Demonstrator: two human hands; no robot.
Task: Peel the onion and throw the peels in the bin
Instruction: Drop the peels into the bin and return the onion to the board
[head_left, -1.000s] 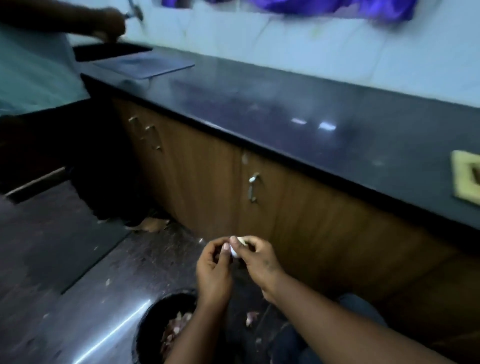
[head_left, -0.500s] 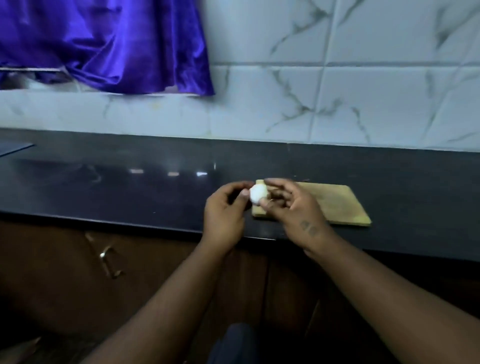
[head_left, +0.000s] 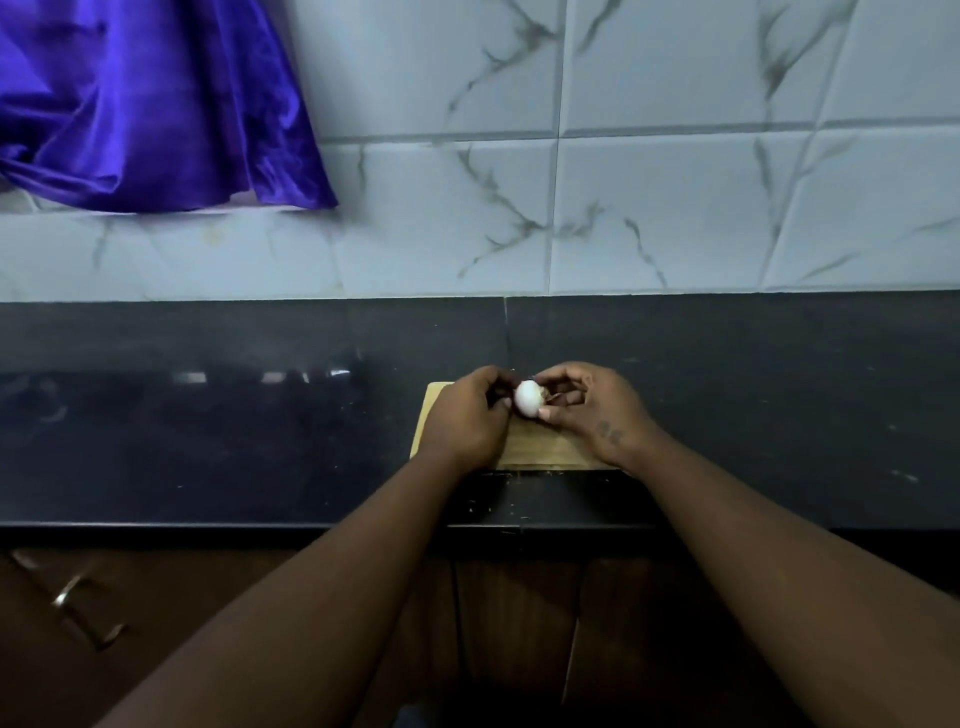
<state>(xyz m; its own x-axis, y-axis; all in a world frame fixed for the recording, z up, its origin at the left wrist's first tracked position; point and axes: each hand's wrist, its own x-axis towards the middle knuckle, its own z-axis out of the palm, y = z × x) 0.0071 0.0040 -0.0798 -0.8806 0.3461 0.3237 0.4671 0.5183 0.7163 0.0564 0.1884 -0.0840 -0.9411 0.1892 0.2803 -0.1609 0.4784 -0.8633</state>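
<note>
at the table (head_left: 260, 441) | left hand (head_left: 467, 415) curled round our onion (head_left: 528, 398) | it's over the board (head_left: 540, 447), mostly bare white, looks light, firm, probably slick, so we'd grip the ends | right hand (head_left: 597, 410) pinching the other side, by a brown scrap

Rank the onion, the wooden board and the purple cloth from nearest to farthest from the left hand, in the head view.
1. The onion: pinched by the left hand, at its fingertips.
2. The wooden board: on the counter, just beneath the hand.
3. The purple cloth: hanging on the wall, far up-left.
</note>
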